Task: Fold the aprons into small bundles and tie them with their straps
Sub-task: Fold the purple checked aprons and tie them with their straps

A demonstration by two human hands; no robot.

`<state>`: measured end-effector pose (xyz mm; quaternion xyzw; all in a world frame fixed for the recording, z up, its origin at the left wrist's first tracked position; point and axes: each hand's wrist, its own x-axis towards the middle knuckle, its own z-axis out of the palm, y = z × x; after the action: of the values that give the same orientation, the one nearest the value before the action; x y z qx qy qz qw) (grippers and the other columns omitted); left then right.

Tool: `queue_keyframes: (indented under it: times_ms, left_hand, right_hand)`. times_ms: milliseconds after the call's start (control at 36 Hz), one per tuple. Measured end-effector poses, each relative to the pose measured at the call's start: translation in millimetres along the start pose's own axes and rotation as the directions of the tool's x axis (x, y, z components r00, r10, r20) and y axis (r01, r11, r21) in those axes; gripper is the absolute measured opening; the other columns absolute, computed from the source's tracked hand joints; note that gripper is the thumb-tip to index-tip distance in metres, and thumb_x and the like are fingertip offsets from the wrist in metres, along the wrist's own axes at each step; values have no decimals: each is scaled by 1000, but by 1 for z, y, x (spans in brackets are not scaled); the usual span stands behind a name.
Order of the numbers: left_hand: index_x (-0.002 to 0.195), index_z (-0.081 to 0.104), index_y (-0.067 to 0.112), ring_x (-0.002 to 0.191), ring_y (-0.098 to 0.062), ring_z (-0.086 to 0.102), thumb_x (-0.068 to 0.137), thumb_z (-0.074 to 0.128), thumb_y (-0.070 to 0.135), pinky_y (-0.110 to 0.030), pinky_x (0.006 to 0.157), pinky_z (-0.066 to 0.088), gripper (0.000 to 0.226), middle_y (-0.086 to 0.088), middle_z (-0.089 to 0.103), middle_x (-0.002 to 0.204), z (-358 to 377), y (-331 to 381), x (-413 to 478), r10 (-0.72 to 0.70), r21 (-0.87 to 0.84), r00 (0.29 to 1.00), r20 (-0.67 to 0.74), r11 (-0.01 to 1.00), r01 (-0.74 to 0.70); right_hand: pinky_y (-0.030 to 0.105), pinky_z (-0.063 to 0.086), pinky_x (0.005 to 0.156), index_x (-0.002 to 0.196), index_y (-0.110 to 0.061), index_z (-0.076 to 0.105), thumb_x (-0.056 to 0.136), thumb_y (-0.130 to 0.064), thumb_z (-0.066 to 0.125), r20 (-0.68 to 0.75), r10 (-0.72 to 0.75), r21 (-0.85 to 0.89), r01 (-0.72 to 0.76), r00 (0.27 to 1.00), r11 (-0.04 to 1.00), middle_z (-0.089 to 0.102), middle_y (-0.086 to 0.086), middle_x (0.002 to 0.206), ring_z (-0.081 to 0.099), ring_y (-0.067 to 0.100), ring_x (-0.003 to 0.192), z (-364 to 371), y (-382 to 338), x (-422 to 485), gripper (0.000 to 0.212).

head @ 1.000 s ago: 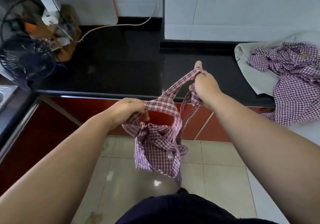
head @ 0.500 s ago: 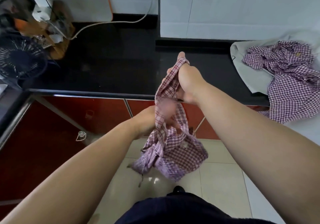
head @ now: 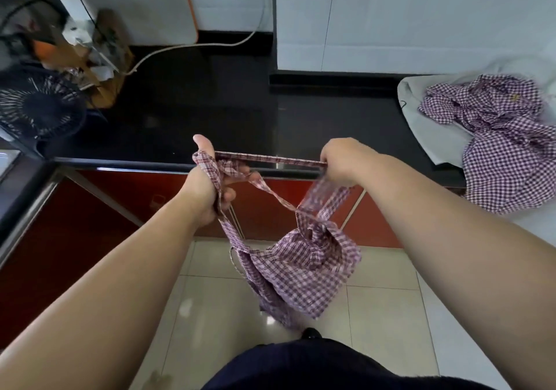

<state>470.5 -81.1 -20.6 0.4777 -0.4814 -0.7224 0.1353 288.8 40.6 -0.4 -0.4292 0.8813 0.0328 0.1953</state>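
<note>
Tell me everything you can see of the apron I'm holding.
The apron is purple-and-white checked cloth, thin and crumpled. Its body hangs bunched in the air above the tiled floor. One strap is stretched taut between the left hand and right hand, which both grip it; other straps run down to the bunch.

checked apron (head: 301, 266) | dangling crumpled (strap (head: 270, 159) taut) | apron pile (head: 505, 154) | heaped right
</note>
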Motion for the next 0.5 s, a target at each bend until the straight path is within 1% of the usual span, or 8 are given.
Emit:
queue_keyframes:
  times_ms: [83,167,194,250,306,389,444,500]
  left_hand:
    - [97,61,13,38,-12,40,86,12,80,-14,33,23,83,2,72,96,3,6,2,-24,93,997,-67,995,30]
    - [129,48,17,68,-12,66,93,42,62,-23,51,52,58,1,67,97,-3,5,1,140,193,980,-141,975,-112]
    - [144,36,17,86,-8,67,91,56,53,-25,73,57,67,-1,64,113,-8,2,3,256,241,958,-133,945,-219]
    - [154,9,22,128,-10,48,75,74,51,-34,110,38,106,-2,40,148,-19,-1,1,392,295,916,-86,888,-353]
    - [154,-1,26,144,-11,23,53,83,63,-38,118,25,137,-1,16,161,-25,2,-2,448,315,893,-53,856,-410]
    - [154,-4,26,144,-11,26,59,84,48,-34,115,30,131,-2,19,160,-27,6,-3,493,267,865,-98,850,-454]
    - [154,4,21,125,-17,54,86,69,29,-35,99,48,94,-6,39,151,-25,7,-8,428,94,891,-150,903,-418]
    - [149,29,15,96,-18,70,100,45,40,-32,80,55,57,-10,60,131,-24,9,-14,269,-127,961,-66,953,-276]
  right_hand:
    - [28,37,55,77,-5,53,86,-1,47,-220,223,258,-164,950,952,54,9,75,52,26,64,2,12,4,12]
    - [36,48,64,98,-3,52,86,-5,41,-187,373,603,-193,909,774,57,16,95,59,34,81,-1,22,8,17]
    - [40,54,70,110,-2,52,86,-6,41,-165,409,685,-194,898,702,59,19,105,61,36,86,-2,23,7,27]
    - [43,55,78,135,-8,41,87,-5,39,-177,455,766,-168,872,620,56,15,118,59,33,92,-2,22,4,48]
    - [34,48,68,149,-20,23,89,0,38,-260,423,782,-68,868,620,52,3,100,54,23,78,-2,21,0,65]
    - [26,40,51,147,-28,28,89,6,34,-334,308,803,98,891,588,45,-8,79,49,14,61,-2,17,-7,68]
    - [21,40,51,134,-25,45,89,9,31,-311,238,842,150,920,519,51,-5,91,48,13,60,-2,12,-5,58]
    - [31,49,63,123,-23,52,89,9,30,-254,187,879,146,949,454,55,2,105,52,16,68,-2,5,-5,52]
